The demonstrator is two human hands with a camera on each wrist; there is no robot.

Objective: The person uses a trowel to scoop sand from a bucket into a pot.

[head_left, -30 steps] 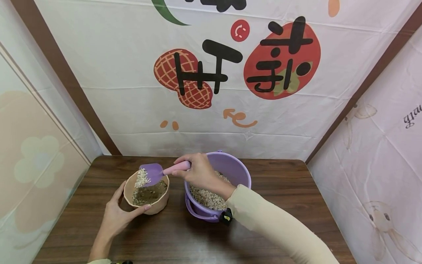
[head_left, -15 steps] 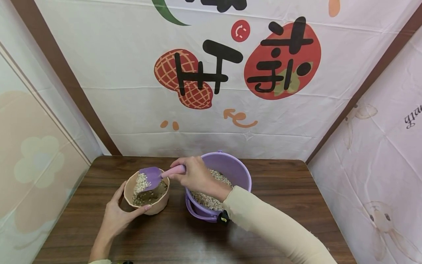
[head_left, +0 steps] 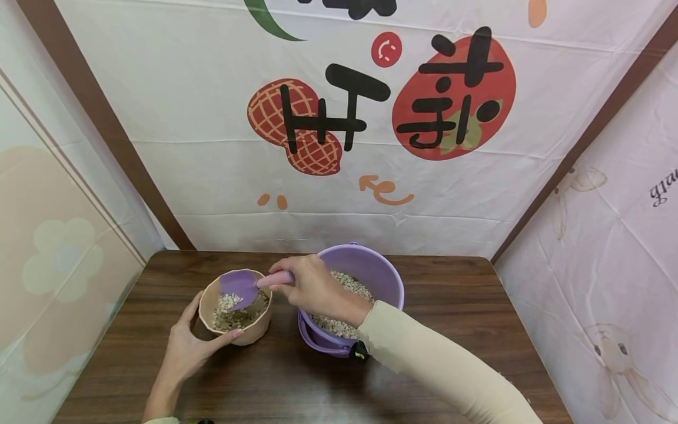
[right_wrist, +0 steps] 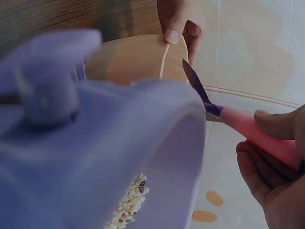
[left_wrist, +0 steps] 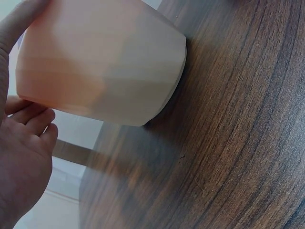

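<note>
A peach faceted flowerpot [head_left: 253, 335] stands on the table at the left, dark soil-like grit inside. My left hand [head_left: 185, 347] grips it, thumb at the near rim and fingers around the left side. In the left wrist view the pot [left_wrist: 105, 71] tapers down to the tabletop. My right hand [head_left: 312, 288] holds a small shovel [head_left: 239, 287] by its pink handle. Its purple blade is tilted down into the pot's mouth, with some pale pebbles at its tip. In the right wrist view, thumb and fingers pinch the shovel handle [right_wrist: 243, 126].
Right of the pot is a purple bucket [head_left: 378, 271] partly filled with pale pebbles [head_left: 349, 287]; its handle hangs down at the front. My right forearm passes over its rim. The wooden table [head_left: 450, 330] meets a printed cloth wall [head_left: 450, 218] behind.
The shovel has dipped lower and tipped further into the pot, and fewer pebbles lie on its blade. My right hand has shifted slightly left and down. My left hand stays put.
</note>
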